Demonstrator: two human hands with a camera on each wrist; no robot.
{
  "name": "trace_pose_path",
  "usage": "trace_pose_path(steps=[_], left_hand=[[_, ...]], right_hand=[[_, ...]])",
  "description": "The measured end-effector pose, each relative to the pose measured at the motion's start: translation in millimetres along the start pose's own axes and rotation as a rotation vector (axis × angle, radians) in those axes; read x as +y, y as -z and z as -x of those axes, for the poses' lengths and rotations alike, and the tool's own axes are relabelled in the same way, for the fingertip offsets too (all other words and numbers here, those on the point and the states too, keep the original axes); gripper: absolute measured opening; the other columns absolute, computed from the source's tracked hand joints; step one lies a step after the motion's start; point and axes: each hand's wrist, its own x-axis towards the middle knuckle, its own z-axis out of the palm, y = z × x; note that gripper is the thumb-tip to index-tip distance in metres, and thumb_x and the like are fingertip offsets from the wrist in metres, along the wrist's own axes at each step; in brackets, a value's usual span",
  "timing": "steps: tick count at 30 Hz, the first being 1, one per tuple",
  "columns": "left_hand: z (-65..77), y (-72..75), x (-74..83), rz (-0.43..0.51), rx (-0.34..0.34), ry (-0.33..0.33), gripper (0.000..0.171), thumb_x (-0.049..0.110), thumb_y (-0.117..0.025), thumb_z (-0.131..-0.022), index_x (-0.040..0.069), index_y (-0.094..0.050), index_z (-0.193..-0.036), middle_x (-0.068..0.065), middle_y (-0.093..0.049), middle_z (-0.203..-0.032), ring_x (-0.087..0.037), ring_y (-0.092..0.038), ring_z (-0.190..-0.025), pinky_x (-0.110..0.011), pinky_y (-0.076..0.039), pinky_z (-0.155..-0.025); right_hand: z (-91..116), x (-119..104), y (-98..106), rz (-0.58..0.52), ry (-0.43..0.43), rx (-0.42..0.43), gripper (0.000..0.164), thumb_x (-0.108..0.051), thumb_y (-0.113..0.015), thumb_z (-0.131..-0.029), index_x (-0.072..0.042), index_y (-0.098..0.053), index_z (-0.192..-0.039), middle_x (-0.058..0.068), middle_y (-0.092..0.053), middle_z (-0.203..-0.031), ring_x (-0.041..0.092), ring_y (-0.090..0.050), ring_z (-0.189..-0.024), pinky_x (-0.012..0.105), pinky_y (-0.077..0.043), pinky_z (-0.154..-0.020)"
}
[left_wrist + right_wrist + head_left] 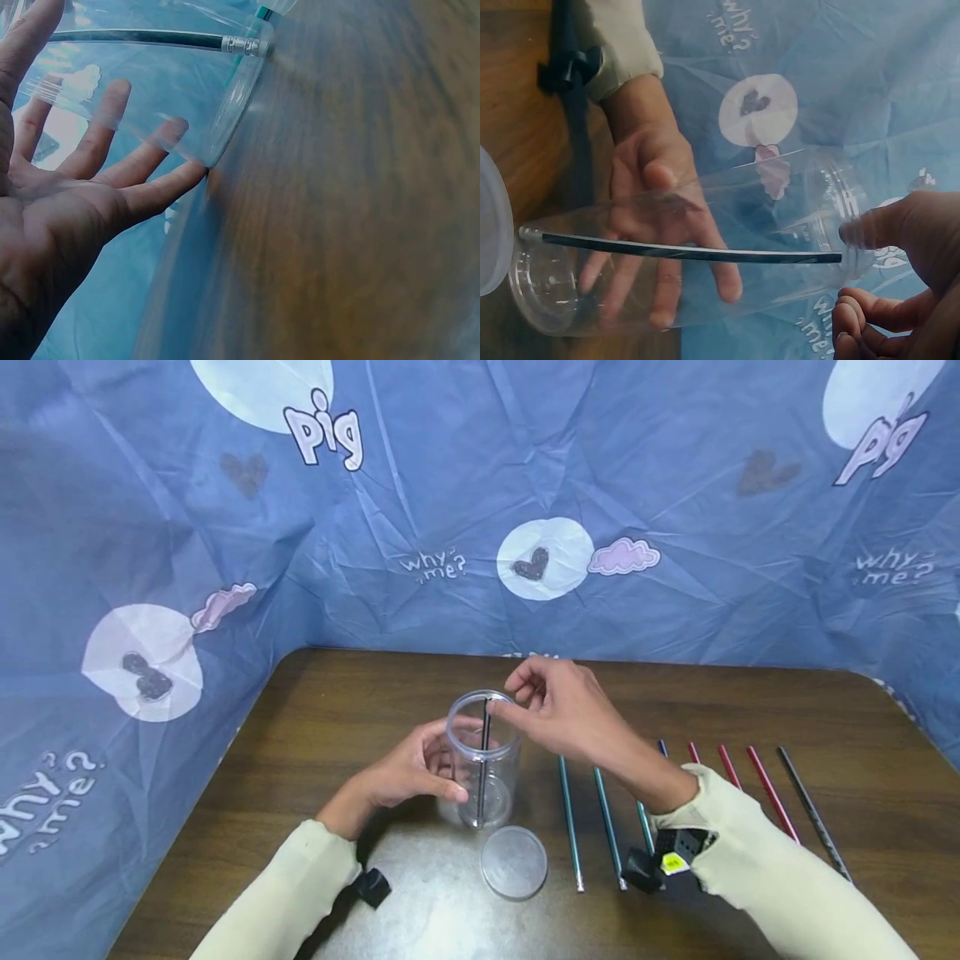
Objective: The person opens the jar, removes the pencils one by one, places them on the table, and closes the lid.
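Note:
In the head view a clear plastic jar [504, 768] stands lidless on the table. My left hand [416, 768] holds its side, thumb in front and fingers spread behind the wall. Inside the jar a dark pencil [484, 752] stands nearly upright; its silver ferrule end [244, 45] is at the bottom in the left wrist view. My right hand [570, 706] is at the rim, the thumb tip close by the pencil's top. In the right wrist view a gap shows between that thumb and the loosely curled fingers [847, 304].
A round translucent lid [514, 862] lies in front of the jar. To the right, several pencils lie in a spaced row, among them a teal pencil [570, 827], a red pencil [772, 793] and a dark pencil [813, 810]. Blue printed cloth [420, 502] hangs behind the wooden table [322, 718].

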Motion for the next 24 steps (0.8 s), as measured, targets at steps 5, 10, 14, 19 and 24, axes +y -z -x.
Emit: trace_pose_path(steps=[5, 10, 14, 19, 24], left_hand=[[1.0, -1.1, -2.1, 0.011, 0.024, 0.016, 0.082, -0.004, -0.084, -0.073, 0.002, -0.042, -0.144, -0.033, -0.053, -0.135, -0.027, -0.062, -0.116, -0.050, -0.050, -0.099], [2.6, 0.2, -2.6, 0.001, 0.022, 0.001, 0.080, -0.007, -0.082, -0.074, 0.004, -0.043, -0.142, -0.028, -0.057, -0.134, -0.026, -0.062, -0.114, -0.044, -0.053, -0.096], [2.4, 0.1, -1.1, -0.002, 0.034, 0.017, 0.081, -0.006, -0.083, -0.072, 0.003, -0.043, -0.142, -0.031, -0.055, -0.134, -0.026, -0.063, -0.113, -0.041, -0.053, -0.095], [1.3, -1.9, 0.4, -0.012, 0.056, 0.045, 0.086, -0.002, -0.086, -0.072, -0.005, -0.038, -0.143, -0.027, -0.058, -0.132, -0.028, -0.063, -0.112, -0.046, -0.052, -0.096], [1.2, -1.7, 1.0, -0.015, 0.061, 0.041, 0.087, 0.000, -0.086, -0.072, -0.008, -0.037, -0.143, -0.012, -0.065, -0.124, -0.026, -0.064, -0.109, -0.041, -0.055, -0.092]], right_hand=[[-8, -4, -5, 0.017, -0.018, -0.063, 0.023, -0.031, -0.082, -0.078, -0.013, -0.069, -0.086, -0.003, -0.066, -0.075, 0.012, -0.059, -0.067, 0.030, -0.049, -0.064], [-15, -9, -6, 0.076, -0.040, -0.127, 0.022, -0.031, -0.083, -0.077, -0.015, -0.069, -0.081, -0.005, -0.064, -0.071, 0.014, -0.057, -0.068, 0.031, -0.046, -0.062], [-19, -13, -4, 0.131, -0.066, -0.160, 0.023, -0.034, -0.083, -0.077, -0.017, -0.069, -0.081, -0.004, -0.062, -0.069, 0.015, -0.056, -0.066, 0.032, -0.044, -0.061], [-18, -13, -2, 0.156, -0.067, -0.139, 0.024, -0.036, -0.084, -0.076, -0.017, -0.069, -0.079, -0.005, -0.062, -0.068, 0.015, -0.056, -0.066, 0.033, -0.045, -0.061], [-16, -12, -2, 0.147, -0.052, -0.112, 0.023, -0.036, -0.082, -0.077, -0.018, -0.069, -0.079, -0.007, -0.063, -0.067, 0.014, -0.057, -0.065, 0.033, -0.045, -0.060]])
